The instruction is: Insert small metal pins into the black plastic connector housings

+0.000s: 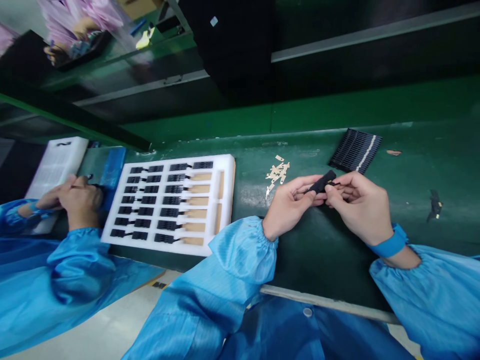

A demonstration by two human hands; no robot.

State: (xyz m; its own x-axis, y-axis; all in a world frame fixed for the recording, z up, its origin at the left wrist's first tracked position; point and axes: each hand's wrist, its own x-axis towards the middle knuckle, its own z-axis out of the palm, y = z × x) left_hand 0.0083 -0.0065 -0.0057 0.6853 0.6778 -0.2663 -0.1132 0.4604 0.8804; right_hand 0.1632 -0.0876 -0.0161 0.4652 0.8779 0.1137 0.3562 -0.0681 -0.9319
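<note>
A small black flat part (321, 183) is held between my two hands over the green bench. My left hand (290, 202) grips its body with thumb and fingers. At its right end, the fingers of my right hand (358, 202) are pinched together, with a thin dark tab showing near the fingertips. Just left of my hands lies a loose pile of small cream-coloured tabs (276, 173). Behind my right hand sits a row of black slatted parts (355, 151) with a pale stripe across it.
A white foam tray (215, 246) with rows of black parts stands to my left. Past it are a co-worker's hands (80, 200) and a blue tray (113, 167). A small dark piece (435, 205) lies at the right. A person in pink works across the bench.
</note>
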